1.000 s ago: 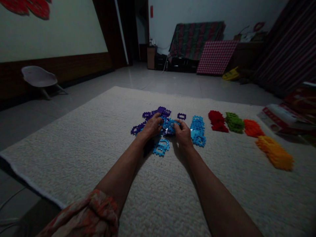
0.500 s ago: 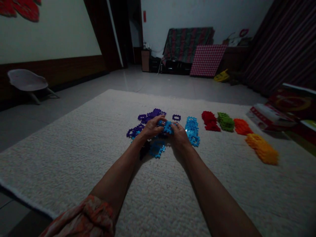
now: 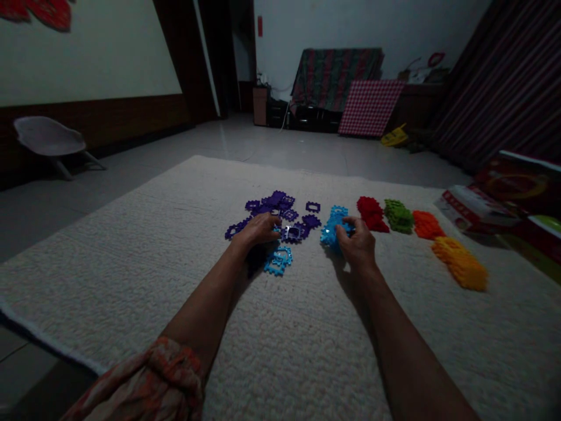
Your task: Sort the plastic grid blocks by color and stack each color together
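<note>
R hand [image 3: 357,245] grips the blue tile stack [image 3: 332,229] at its L side; L hand [image 3: 259,229], fingers curled, rests on purple tiles [image 3: 280,206].

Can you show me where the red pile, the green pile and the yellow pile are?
red pile [image 3: 371,213], head view, its middle.
green pile [image 3: 398,216], head view, its top.
yellow pile [image 3: 460,264], head view, its middle.

The room was dim, lit mainly from the camera side. A cream textured rug [image 3: 131,245] covered the grey tiled floor [image 3: 280,146]. The left wall [image 3: 87,58] was pale above dark wood panelling, with a small pale chair [image 3: 48,137] standing before it. At the far white wall stood furniture draped in plaid cloth [image 3: 335,76], with a red checkered panel [image 3: 370,108] leaning against it (tilted). Striped fabric [image 3: 508,88] hung at the right.
</note>
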Motion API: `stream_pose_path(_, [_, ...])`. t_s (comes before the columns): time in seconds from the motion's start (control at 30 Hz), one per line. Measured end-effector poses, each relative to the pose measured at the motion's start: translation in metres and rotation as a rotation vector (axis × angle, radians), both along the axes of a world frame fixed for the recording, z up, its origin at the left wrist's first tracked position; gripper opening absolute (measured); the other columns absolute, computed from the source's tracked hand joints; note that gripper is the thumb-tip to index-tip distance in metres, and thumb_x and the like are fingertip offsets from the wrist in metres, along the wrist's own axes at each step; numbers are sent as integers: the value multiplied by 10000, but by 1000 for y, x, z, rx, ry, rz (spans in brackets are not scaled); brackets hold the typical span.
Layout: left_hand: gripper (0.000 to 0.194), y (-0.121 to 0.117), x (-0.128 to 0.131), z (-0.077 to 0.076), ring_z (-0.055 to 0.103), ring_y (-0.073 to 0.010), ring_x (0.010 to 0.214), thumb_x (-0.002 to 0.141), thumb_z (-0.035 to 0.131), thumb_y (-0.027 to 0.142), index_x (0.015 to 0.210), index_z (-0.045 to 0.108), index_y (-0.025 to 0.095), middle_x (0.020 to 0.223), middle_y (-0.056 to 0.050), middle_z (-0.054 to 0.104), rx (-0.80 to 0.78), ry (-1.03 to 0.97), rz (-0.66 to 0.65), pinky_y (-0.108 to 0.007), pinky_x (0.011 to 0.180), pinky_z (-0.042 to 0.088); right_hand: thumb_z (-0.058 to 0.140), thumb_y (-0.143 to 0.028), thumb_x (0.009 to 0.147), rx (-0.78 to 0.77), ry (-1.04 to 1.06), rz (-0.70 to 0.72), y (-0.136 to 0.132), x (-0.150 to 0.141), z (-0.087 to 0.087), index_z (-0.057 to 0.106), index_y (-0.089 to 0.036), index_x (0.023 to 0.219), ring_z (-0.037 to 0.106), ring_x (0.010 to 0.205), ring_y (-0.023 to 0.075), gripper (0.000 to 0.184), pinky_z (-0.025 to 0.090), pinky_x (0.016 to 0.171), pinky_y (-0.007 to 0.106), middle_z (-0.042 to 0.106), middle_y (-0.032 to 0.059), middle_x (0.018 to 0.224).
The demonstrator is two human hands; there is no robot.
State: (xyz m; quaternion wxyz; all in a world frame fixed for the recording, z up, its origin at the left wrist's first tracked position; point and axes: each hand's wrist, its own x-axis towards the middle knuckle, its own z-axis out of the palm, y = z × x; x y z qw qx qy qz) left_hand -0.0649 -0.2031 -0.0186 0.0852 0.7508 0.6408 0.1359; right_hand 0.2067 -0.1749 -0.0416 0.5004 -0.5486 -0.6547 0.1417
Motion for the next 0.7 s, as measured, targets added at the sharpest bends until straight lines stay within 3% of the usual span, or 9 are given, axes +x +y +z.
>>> stream_pose_path(0.23, [305, -5, 9, 2, 648, -297, 977, 740, 726, 363, 982, 737, 178, 1046, -142, 671, -66, 135, 22, -381, 876, 524, 602, -467, 734, -45, 80, -64, 16, 9, -8, 683, -181, 1003, 581, 716, 199, 402, 497, 764, 371, 699, 68, 889])
stream_pose_path(0.43, [137, -4, 6, 7, 648, -232, 826, 690, 697, 302, 767, 717, 190, 887, -110, 702, -56, 82, -3, -303, 768, 497, 601, -413, 717, -25, 64, -102, 53, 13, 0, 676, -168, 958, 604, 768, 230, 351, 504, 808, 413, 679, 80, 851])
stream_pose_path(0.57, [166, -4, -7, 14, 555, -160, 599, 730, 628, 305, 622, 683, 192, 581, -25, 607, -127, -90, -47, -270, 634, 424, 621, -342, 707, -18, 32, -136, 72, 18, -1, 654, -205, 881, 608, 772, 237, 223, 498, 837, 440, 660, 63, 816])
stream_pose_path(0.7, [168, -3, -18, 14, 484, -131, 543, 699, 658, 306, 580, 665, 188, 476, 15, 511, -83, -395, -25, -258, 569, 365, 607, -295, 722, -6, -40, -114, 77, 24, -12, 609, -231, 831, 614, 828, 247, 125, 485, 854, 444, 653, 65, 837])
